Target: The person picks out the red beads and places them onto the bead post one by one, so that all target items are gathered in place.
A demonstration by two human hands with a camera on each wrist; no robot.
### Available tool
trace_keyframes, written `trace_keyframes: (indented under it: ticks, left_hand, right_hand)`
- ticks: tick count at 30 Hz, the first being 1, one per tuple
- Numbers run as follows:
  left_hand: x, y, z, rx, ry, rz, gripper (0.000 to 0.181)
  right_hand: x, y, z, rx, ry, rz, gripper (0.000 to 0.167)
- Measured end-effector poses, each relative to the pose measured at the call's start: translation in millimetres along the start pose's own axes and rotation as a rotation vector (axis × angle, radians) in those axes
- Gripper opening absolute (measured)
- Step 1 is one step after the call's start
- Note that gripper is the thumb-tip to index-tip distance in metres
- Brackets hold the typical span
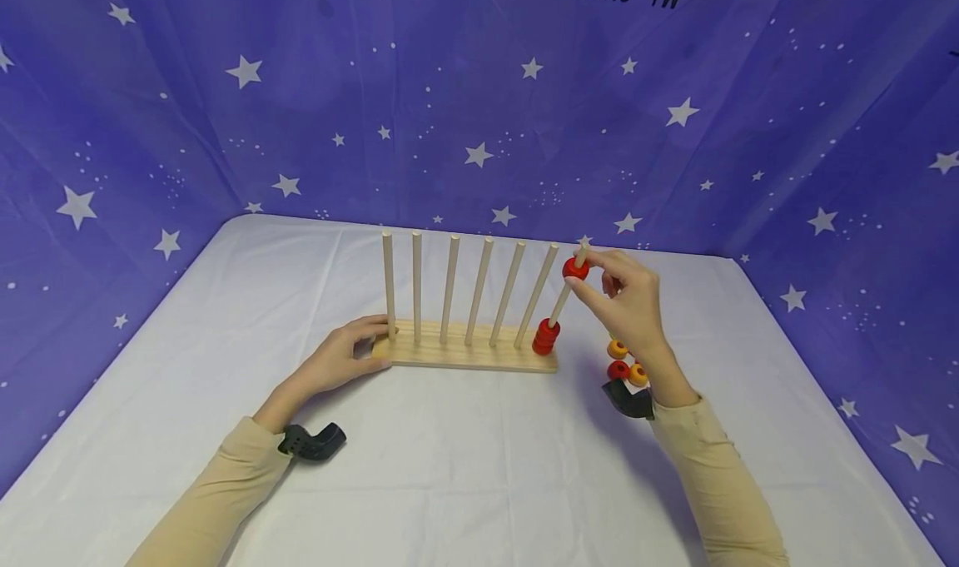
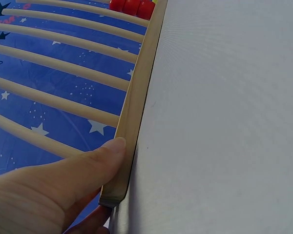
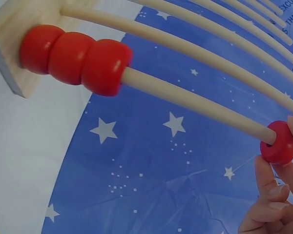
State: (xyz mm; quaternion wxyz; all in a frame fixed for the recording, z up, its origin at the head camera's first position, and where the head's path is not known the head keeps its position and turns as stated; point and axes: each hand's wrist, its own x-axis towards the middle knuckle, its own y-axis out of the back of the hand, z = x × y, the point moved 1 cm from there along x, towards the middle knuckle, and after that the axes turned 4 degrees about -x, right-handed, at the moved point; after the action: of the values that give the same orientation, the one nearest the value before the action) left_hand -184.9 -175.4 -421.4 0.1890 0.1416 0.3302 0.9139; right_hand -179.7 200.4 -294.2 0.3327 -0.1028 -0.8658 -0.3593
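A wooden base (image 1: 464, 355) with several upright pegs stands on the white table. The left hand (image 1: 346, 357) grips its left end; in the left wrist view the thumb of that hand (image 2: 63, 190) lies along the base's edge (image 2: 136, 102). Between thumb and fingers, the right hand (image 1: 625, 296) pinches a red bead (image 1: 575, 269) that is threaded on the upper part of the rightmost peg (image 1: 560, 305). Three red beads (image 3: 73, 58) sit stacked at the bottom of that peg, against the base. The right wrist view shows the pinched bead (image 3: 279, 143) around the peg, apart from the stack.
Several loose beads lie on the table near the right wrist, among them a yellow bead (image 1: 617, 349) and a red bead (image 1: 618, 370). Black wrist mounts (image 1: 313, 442) are on both wrists. A purple curtain with stars (image 1: 478, 155) stands behind and beside the table (image 1: 449, 467).
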Motion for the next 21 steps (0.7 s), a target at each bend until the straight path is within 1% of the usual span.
trace_keyframes:
  ticks: [5, 10, 21]
  left_hand:
    - [-0.5, -0.8, -1.2, -0.006, -0.004, 0.002, 0.052]
    - [-1.4, -0.6, -1.4, -0.011, -0.01, 0.007, 0.052]
    - [-0.4, 0.0, -0.1, -0.001, -0.006, 0.003, 0.052]
  right_hand:
    - [-2.7, -3.5, 4.0, 0.025, 0.021, 0.001, 0.027]
    - [-6.7, -7.6, 7.9, 0.027, 0.027, -0.021, 0.023]
    - [-17.7, -13.5, 15.4, 0.02, -0.029, -0.079, 0.024]
